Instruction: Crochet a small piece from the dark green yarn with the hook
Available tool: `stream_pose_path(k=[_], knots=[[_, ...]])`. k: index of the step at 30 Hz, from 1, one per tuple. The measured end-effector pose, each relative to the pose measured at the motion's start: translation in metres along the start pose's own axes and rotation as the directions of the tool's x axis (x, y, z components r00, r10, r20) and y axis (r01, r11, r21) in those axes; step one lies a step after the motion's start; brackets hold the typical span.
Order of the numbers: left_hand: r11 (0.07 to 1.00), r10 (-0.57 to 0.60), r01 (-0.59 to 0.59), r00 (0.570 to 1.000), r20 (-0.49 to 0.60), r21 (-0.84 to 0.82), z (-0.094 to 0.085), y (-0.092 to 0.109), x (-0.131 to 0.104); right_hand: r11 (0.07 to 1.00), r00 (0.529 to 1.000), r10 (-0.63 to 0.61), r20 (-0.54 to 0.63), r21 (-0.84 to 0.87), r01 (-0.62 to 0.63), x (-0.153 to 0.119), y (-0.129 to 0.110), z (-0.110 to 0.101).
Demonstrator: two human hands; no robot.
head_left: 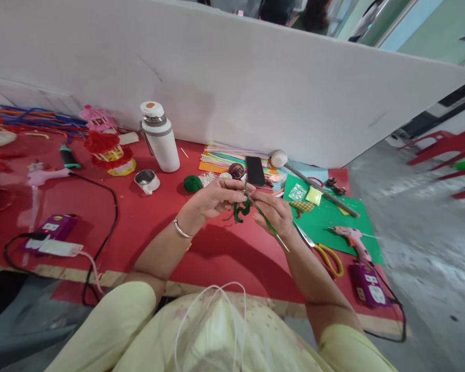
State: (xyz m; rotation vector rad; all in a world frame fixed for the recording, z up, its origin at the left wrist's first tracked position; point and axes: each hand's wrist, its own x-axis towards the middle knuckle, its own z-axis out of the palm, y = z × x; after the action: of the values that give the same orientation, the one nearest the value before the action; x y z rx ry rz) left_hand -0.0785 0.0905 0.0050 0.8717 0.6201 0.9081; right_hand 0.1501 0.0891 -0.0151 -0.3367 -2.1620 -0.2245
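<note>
1. The left hand (216, 197) pinches a small, curled dark-green yarn piece (240, 212) between thumb and fingers, above the red-covered desk (147, 219).
2. The right hand (274, 211) grips a slim green-and-silver rod (281, 241), its fingers nearly closed — whether the rod's upper end sits in a loop is too small to tell.
3. A slack left pinch could let stitches twist or slip.
4. A sharp tug might roll the round dark-green yarn ball (192, 183), if joined.
5. A sideways sweep rightward could knock the yellow-handled metal scissors (318, 247).
</note>
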Motion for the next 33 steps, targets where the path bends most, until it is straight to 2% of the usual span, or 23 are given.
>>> stream_pose_path(k=[3, 6, 10, 13, 16, 20, 22, 25, 27, 31, 33], knots=[[0.998, -0.038, 0.039, 0.999, 0.004, -0.056, 0.005, -0.004, 0.002, 0.997, 0.999, -0.023, -0.039, -0.071, 0.02, 0.0, 0.0, 0.008], [0.991, 0.075, -0.084, 0.994, -0.082, -0.107, 0.016, -0.007, 0.002, 0.983, 0.994, 0.011, -0.108, -0.181, -0.031, -0.001, 0.0, 0.017], [0.971, 0.194, -0.215, 0.964, -0.183, -0.106, 0.026, -0.013, 0.002, 0.962, 0.98, 0.054, -0.193, -0.252, -0.103, -0.004, 0.002, 0.031], [0.949, 0.292, -0.312, 0.925, -0.243, -0.049, 0.027, -0.019, 0.005, 0.962, 0.975, 0.074, -0.208, -0.241, -0.124, -0.006, 0.006, 0.036], [0.913, 0.398, -0.406, 0.866, -0.303, 0.038, 0.029, -0.025, 0.007, 0.964, 0.972, 0.097, -0.212, -0.222, -0.144, -0.004, 0.007, 0.036], [0.877, 0.479, -0.454, 0.795, -0.372, 0.159, 0.032, -0.029, 0.008, 0.959, 0.965, 0.164, -0.207, -0.196, -0.205, -0.001, 0.002, 0.036], [0.889, 0.453, -0.441, 0.809, -0.374, 0.124, 0.032, -0.026, 0.006, 0.961, 0.96, 0.178, -0.218, -0.171, -0.217, -0.002, 0.001, 0.038], [0.95, 0.291, -0.312, 0.909, -0.299, -0.024, 0.028, -0.018, 0.003, 0.978, 0.965, 0.132, -0.228, -0.129, -0.165, -0.007, 0.005, 0.04], [0.975, 0.192, -0.211, 0.955, -0.227, -0.065, 0.023, -0.011, 0.0, 0.986, 0.978, 0.075, -0.193, -0.131, -0.102, -0.012, 0.011, 0.036], [0.988, 0.149, -0.151, 0.974, -0.172, -0.004, 0.013, -0.003, -0.002, 0.986, 1.0, -0.006, -0.027, -0.167, 0.002, -0.019, 0.026, 0.018], [0.993, 0.121, -0.12, 0.981, -0.154, 0.014, 0.01, -0.003, -0.002, 0.987, 0.999, -0.048, 0.019, -0.154, 0.051, -0.019, 0.031, 0.007]])
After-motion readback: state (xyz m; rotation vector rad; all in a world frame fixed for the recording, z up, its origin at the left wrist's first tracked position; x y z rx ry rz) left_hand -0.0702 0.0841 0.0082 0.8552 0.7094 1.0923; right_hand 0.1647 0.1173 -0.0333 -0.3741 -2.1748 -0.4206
